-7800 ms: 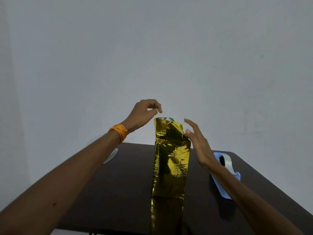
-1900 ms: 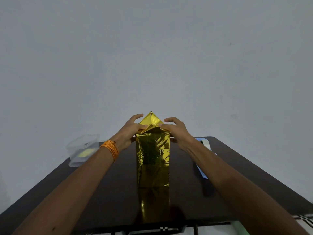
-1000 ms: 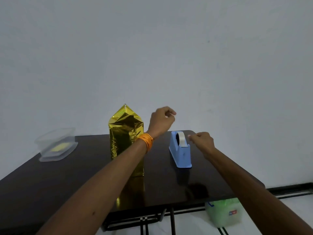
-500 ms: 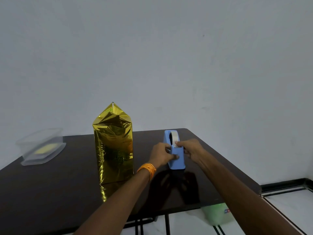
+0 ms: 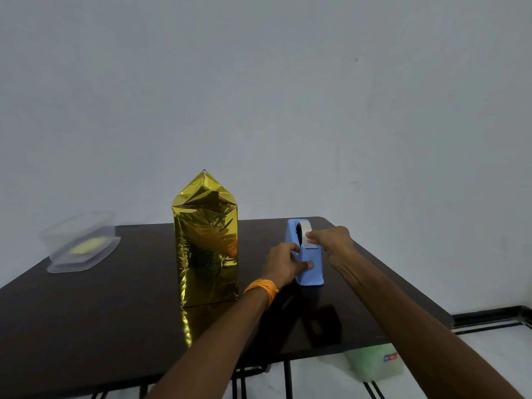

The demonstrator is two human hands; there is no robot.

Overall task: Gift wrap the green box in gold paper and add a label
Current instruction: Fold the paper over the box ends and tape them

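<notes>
Box (image 5: 205, 249) stands upright mid-counter, left of both hands, near them but not touching. Left forearm runs just beside its lower right corner.

Left hand (image 5: 283, 264) grips the dispenser (image 5: 312, 269) from its left side, with the thumb across the near face and the fingers curled onto the upper left edge. Right hand (image 5: 331, 241) sits on top of the dispenser, thumb and forefinger pinching the tape (image 5: 302, 229) end just above the cutter. Orange thread wristband (image 5: 262, 289) on the left wrist.

Materials:
- Paper (image 5: 201, 197) is gold mirror foil, crinkled, with sharp creases and bright glints.
- Dispenser is pale blue matte plastic, wedge-shaped, with a whitish roll seated at the far end.
- Counter (image 5: 86, 326) is dark and glossy, and reflects the gold and the arms.
- Tub (image 5: 80, 243) is clear plastic with rounded corners, at the far left and well apart from the box. Something flat and yellow is inside; can't tell what.

Box look: tall and rectangular. Foil covers every face in view. The top is folded into a gable that rises to a single point, with triangular flaps meeting on the near face. The side seams look flat, and the bottom edge sits flush on the counter.

Pale green translucent container (image 5: 374, 364) on the floor under the counter's right edge, blurred.
</notes>
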